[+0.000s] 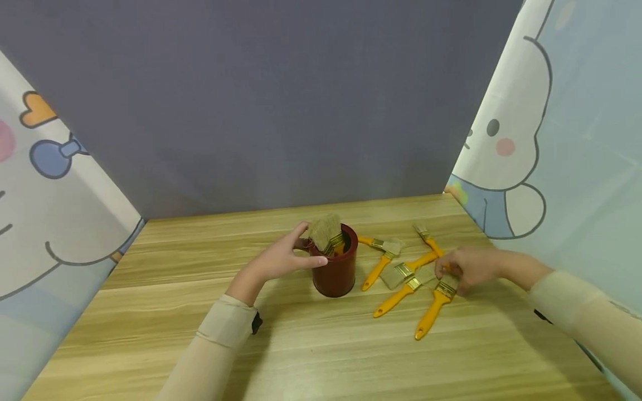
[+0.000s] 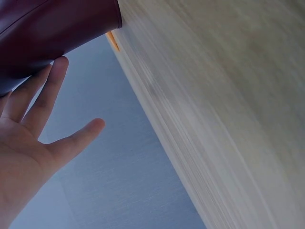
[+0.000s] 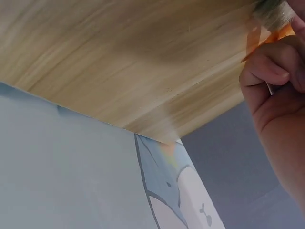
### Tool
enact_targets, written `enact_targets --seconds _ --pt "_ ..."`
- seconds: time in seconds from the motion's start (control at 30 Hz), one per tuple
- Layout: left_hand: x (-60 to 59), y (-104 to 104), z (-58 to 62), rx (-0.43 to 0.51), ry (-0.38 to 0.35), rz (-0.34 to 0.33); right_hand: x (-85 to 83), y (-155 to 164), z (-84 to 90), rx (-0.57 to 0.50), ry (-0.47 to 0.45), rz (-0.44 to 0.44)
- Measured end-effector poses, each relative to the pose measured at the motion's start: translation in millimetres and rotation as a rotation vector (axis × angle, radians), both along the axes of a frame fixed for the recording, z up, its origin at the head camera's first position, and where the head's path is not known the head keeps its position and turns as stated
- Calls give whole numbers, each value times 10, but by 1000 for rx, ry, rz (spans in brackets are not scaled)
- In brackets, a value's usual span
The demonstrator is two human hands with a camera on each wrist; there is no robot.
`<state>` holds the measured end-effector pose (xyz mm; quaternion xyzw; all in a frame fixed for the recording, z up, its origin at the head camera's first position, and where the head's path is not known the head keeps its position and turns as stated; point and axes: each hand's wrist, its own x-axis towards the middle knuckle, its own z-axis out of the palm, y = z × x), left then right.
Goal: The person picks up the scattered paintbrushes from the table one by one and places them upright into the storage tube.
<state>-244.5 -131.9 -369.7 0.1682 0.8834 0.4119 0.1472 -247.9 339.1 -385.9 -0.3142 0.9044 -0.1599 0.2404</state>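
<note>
A dark red can stands upright on the table, with paintbrushes in it, bristles up over its rim. My left hand spans the can's left side, thumb toward the front and forefinger toward the back. In the left wrist view its fingers are nearly straight and touch the can wall, one digit standing free. At the right, my right hand has curled fingers pinching the bristle end of a yellow-handled paintbrush, whose handle points toward me. The fingers hide most of those bristles.
Several more yellow-handled paintbrushes lie loosely between can and right hand, some overlapping. A small brush lies behind the right hand. The wood-grain table meets a dark grey panel at the back, with cartoon-printed sheets at both sides.
</note>
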Motion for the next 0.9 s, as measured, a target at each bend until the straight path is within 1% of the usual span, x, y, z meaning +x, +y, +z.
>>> enact_targets --seconds 0.07,0.17,0.27,0.33,0.4,0.5,0.57,0.6,0.67,0.8,0.9 --pt "1 -10 2 3 0 3 37 2 5 11 33 25" --pt "4 -15 13 14 -2 11 106 34 -10 7 123 78" --pt "9 -7 23 30 -9 1 198 80 -13 -21 206 108" --pt "12 -4 25 35 -11 -10 265 101 40 -43 224 88" --pt "11 -6 26 41 -9 -19 305 107 122 -121 236 73" --pt "-1 7 11 43 -4 -21 327 97 281 -285 262 52" --pt "-10 8 4 43 0 -19 295 68 395 -400 301 63" --pt "-15 9 1 42 2 -20 281 48 455 -446 318 52" --pt "-19 5 7 39 3 -21 258 -2 609 -496 330 2" --pt "-22 4 15 41 -1 -31 204 -153 912 -576 335 -139" --pt "-18 -7 19 34 -4 -32 127 -315 1143 -633 330 -208"
